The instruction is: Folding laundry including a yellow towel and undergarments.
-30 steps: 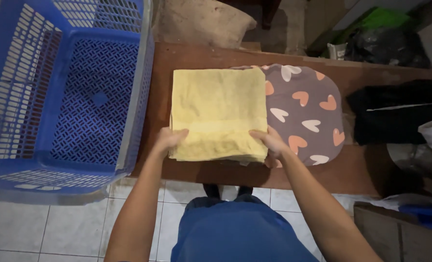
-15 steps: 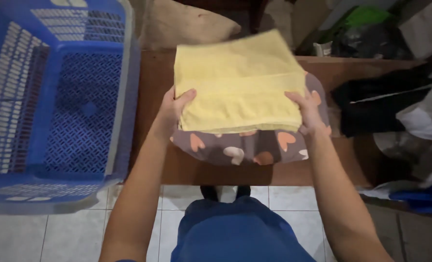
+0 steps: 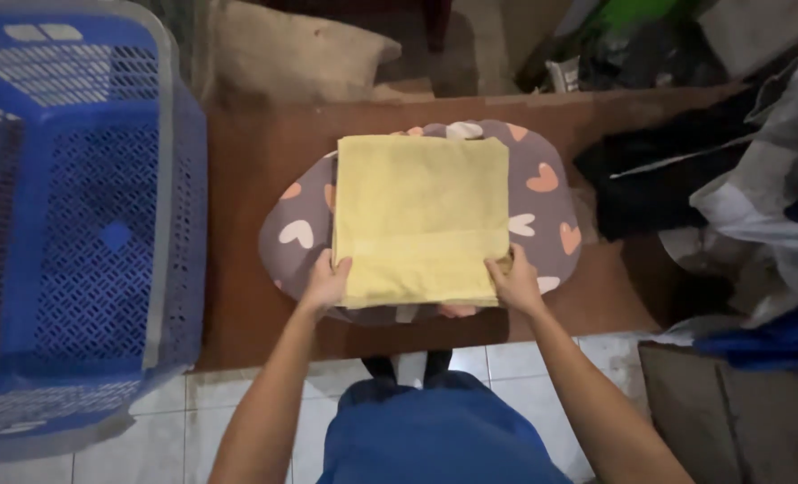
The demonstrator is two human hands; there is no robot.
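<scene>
A: Where is the folded pale-yellow towel (image 3: 421, 215)?

B: Flat on the grey oval heart-print cushion (image 3: 542, 193), which lies on the brown wooden counter (image 3: 246, 179).

A: And the hands?

B: The left hand (image 3: 325, 285) and the right hand (image 3: 513, 282) each pinch a near corner, grip narrow, holding both layers. It looks like the stack is being squared up; the next move needs an even, level hold.

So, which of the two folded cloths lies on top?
The plain yellow cloth lies on top; the grey one with hearts is under it. Both hands, left and right, grip the yellow cloth's near edge.
</scene>
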